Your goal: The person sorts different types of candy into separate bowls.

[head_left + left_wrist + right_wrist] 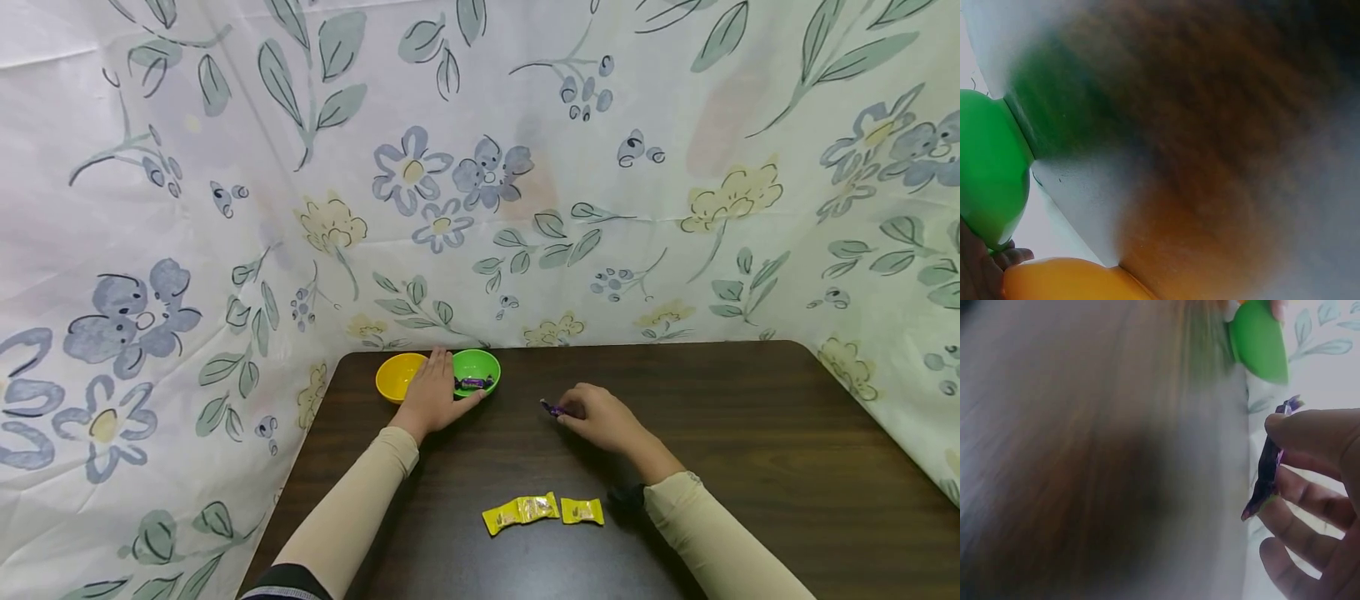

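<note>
My right hand (606, 419) pinches a purple-wrapped candy (1270, 459) between thumb and fingertips, held above the table to the right of the bowls. Another purple candy (474, 383) lies in the green bowl (486, 360). My left hand (431, 393) rests at the two bowls with its fingers extended, pointing toward the wall. Its thumb reaches along the near rim of the green bowl, while the other fingers lie over the gap and cover part of the yellow bowl (392, 379). The left wrist view shows both bowls from low down, and only a little of that hand.
Three yellow-wrapped candies (581, 511) lie in a row on the dark wooden table (750, 442), nearer to me. A flower-patterned cloth (637, 250) hangs behind the table's far edge and along its sides. The bowls stand near the far left corner.
</note>
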Tool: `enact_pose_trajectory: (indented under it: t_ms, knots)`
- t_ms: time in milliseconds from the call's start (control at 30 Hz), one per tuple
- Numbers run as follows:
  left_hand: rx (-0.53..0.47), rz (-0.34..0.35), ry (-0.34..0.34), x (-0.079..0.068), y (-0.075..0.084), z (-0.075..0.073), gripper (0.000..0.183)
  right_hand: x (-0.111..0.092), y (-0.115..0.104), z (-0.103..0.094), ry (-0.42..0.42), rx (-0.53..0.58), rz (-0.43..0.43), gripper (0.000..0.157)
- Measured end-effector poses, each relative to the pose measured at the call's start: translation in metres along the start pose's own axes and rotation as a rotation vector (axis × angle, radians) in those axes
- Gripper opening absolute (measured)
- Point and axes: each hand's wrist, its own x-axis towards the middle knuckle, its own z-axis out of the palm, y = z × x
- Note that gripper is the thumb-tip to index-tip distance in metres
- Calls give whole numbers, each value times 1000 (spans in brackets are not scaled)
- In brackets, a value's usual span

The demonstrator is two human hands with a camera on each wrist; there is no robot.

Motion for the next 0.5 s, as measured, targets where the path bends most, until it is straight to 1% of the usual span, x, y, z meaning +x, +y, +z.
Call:
enact_pose_trajectory:
  t_ms: [267,500]
  knots:
    - [-5,3,1,1,2,0,115,19,-8,4,-14,-8,21,11]
    - [-2,3,5,0,0,2,114,33,-11,10,-30,-4,30,10]
